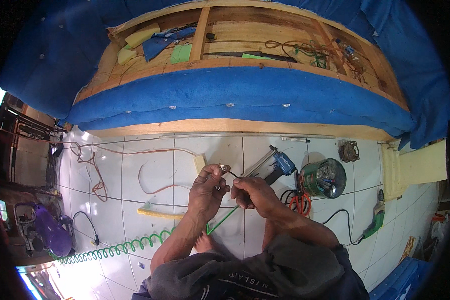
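My left hand is raised over the tiled floor, its thumb and fingertips pinching a small shiny round piece that looks like an upholstery button. A short dark strand runs from that piece toward my right hand, whose fingers are closed around its other end. Both hands are close together, just in front of the blue padded edge of a wooden-framed sofa. Shiny buttons sit in a row along this padding. Whether the strand is wire or cord is too small to tell.
Right of my hands lie a blue staple gun, red-handled scissors, a green tin of tools and a green drill. A coiled green hose crosses the floor at left, near a purple machine. Scraps fill the frame.
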Tool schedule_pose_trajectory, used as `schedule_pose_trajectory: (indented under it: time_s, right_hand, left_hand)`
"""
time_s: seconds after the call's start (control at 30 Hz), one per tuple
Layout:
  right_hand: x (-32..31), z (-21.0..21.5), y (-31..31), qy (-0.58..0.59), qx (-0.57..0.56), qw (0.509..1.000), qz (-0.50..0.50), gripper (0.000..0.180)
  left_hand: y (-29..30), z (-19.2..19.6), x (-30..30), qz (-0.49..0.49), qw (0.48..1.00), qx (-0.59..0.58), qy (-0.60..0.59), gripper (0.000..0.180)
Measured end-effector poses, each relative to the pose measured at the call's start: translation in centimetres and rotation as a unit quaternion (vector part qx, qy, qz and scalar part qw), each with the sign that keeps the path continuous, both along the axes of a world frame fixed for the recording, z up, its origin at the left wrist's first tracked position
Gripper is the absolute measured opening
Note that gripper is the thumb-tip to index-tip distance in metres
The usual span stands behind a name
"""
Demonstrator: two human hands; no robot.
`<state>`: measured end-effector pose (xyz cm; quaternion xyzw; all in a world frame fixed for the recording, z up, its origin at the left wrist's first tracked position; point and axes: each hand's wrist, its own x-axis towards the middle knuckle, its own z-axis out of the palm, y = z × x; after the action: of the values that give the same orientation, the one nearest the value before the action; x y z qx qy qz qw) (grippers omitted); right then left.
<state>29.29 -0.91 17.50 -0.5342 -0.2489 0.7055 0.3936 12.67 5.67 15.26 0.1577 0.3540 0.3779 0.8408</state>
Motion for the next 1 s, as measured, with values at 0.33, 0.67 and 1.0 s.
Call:
schedule_pose_trajectory:
  time_s: [0.33, 0.67, 1.0]
  right_hand:
    - [-0.2, -0.3, 0.1, -0.173, 0.121, 0.977, 0.033, 0.042]
    - [0.2, -2.1, 0.0, -0.186, 0.214, 0.957, -0.058, 0.029]
    - [3.1, 0.3, -0.6, -0.338, 0.27, 0.895, -0.11, 0.015]
  left_hand:
    - [-0.4, 0.2, 0.2, -0.078, 0.968, 0.169, 0.168, 0.021]
    - [-0.4, 1.3, 0.1, -0.239, 0.88, 0.271, 0.307, 0.015]
    - [1.0, -0.1, -0.8, 0.019, 0.92, 0.24, 0.31, 0.021]
